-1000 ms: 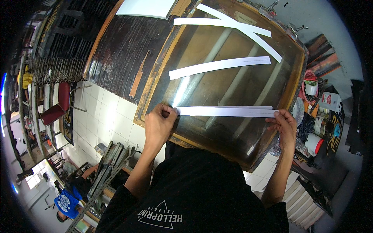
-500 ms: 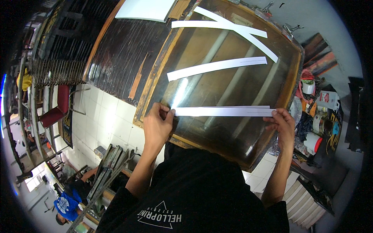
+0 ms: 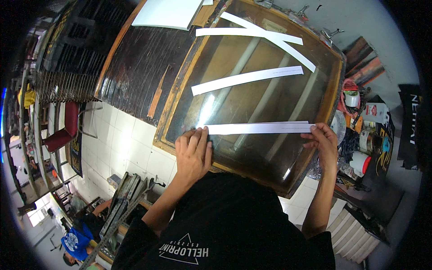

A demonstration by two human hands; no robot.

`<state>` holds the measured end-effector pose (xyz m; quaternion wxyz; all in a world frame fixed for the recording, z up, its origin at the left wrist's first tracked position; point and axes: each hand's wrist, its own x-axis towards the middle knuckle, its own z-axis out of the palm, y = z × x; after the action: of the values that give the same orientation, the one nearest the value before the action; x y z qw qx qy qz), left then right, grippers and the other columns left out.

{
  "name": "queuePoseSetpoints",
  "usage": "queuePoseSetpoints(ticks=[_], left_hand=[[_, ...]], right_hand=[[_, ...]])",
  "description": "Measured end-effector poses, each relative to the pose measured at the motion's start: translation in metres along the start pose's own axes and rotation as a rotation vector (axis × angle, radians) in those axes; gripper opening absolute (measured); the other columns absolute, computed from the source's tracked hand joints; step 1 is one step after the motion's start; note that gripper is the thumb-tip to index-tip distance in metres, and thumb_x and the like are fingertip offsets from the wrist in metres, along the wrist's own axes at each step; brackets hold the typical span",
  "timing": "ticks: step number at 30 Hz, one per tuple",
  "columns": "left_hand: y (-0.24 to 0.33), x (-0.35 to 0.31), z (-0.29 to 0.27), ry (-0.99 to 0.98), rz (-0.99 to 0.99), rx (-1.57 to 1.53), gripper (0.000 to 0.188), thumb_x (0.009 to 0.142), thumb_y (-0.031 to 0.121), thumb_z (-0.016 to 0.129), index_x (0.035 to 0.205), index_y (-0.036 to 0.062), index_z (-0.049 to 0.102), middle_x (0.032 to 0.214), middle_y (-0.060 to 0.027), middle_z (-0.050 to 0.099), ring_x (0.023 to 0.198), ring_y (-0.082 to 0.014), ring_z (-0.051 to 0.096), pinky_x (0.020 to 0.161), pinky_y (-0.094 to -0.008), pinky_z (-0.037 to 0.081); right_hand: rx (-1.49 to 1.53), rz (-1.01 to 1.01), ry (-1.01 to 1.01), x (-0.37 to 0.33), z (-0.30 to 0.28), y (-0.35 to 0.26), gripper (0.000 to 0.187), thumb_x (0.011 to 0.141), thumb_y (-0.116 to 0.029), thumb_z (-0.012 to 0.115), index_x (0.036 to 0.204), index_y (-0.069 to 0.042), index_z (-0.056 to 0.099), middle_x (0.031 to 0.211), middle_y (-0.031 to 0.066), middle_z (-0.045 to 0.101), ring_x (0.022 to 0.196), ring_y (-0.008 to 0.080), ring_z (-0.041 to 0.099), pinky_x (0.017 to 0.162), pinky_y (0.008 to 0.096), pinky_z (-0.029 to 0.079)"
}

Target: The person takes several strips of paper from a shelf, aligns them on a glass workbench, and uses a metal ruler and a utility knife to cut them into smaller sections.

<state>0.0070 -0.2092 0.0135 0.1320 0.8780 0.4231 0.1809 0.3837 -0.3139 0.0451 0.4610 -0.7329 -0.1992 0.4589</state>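
Two overlapping white paper strips [image 3: 256, 128] lie across the near part of a glass-topped wooden table [image 3: 252, 153], slightly offset at their right end. My left hand [image 3: 193, 150] rests palm down at their left end, fingers extended and fingertips touching the paper. At the right end my right hand [image 3: 325, 141] pinches a strip between thumb and fingers. Farther back on the glass lies another single paper strip [image 3: 247, 80], slightly slanted. Beyond it, one white strip [image 3: 216, 32] and a slanting one [image 3: 294, 56] cross each other.
A stack of white paper [image 3: 166, 13] sits on the worn dark board [image 3: 135, 72] at upper left. Jars, a white jug [image 3: 377, 112] and other clutter crowd the right side. A red chair [image 3: 67, 128] stands at left. Another person in blue [image 3: 76, 243] is at lower left.
My left hand has gone from pinching the strips' left end to lying flat there with fingers extended. My right hand keeps its hold. The view has shifted slightly.
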Motion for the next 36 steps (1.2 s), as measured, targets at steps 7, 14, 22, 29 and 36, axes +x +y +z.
queuePoseSetpoints(ticks=[7,14,22,29,36], left_hand=[[0.011,-0.017,0.016,-0.129,-0.051,0.193,0.079,0.098,0.059,0.055,0.153,0.0043,0.044,0.134,-0.0232,0.052,0.121,-0.0385,0.046,0.098,-0.0528,0.032],[0.014,-0.016,0.015,-0.172,0.018,0.313,0.078,0.095,0.072,0.048,0.156,0.0244,0.043,0.138,-0.0251,0.049,0.122,-0.0405,0.045,0.097,-0.0552,0.031],[0.018,-0.008,0.019,-0.218,0.055,0.21,0.076,0.099,0.061,0.05,0.154,0.008,0.043,0.148,-0.0249,0.042,0.128,-0.0411,0.043,0.103,-0.0561,0.031],[0.02,-0.005,0.021,-0.237,0.116,0.212,0.08,0.099,0.06,0.052,0.155,0.0038,0.039,0.149,-0.0265,0.043,0.13,-0.0436,0.044,0.104,-0.0566,0.032],[0.028,0.003,0.018,-0.245,0.12,0.221,0.082,0.095,0.064,0.056,0.155,0.0093,0.042,0.146,-0.0255,0.046,0.128,-0.0436,0.046,0.102,-0.0578,0.032]], right_hand=[[0.003,-0.006,0.008,0.0,0.0,0.003,0.018,0.099,-0.019,0.065,0.107,-0.003,0.065,0.1,0.0111,0.072,0.088,0.0213,0.075,0.062,0.0285,0.06],[0.015,-0.007,-0.002,0.0,0.0,0.004,0.015,0.099,-0.017,0.065,0.107,-0.004,0.064,0.1,0.0117,0.071,0.088,0.0222,0.075,0.063,0.0296,0.061],[0.013,-0.018,-0.02,-0.001,0.001,0.003,0.016,0.1,-0.018,0.064,0.108,-0.004,0.064,0.103,0.0109,0.071,0.09,0.022,0.075,0.063,0.029,0.061],[0.02,-0.001,-0.026,-0.002,0.002,0.0,0.018,0.1,-0.019,0.064,0.108,-0.003,0.063,0.104,0.0107,0.071,0.092,0.0212,0.074,0.064,0.0284,0.061],[-0.007,0.005,-0.007,-0.001,0.001,0.0,0.018,0.101,-0.021,0.063,0.107,-0.004,0.062,0.104,0.0107,0.07,0.093,0.0221,0.074,0.063,0.0302,0.062]])
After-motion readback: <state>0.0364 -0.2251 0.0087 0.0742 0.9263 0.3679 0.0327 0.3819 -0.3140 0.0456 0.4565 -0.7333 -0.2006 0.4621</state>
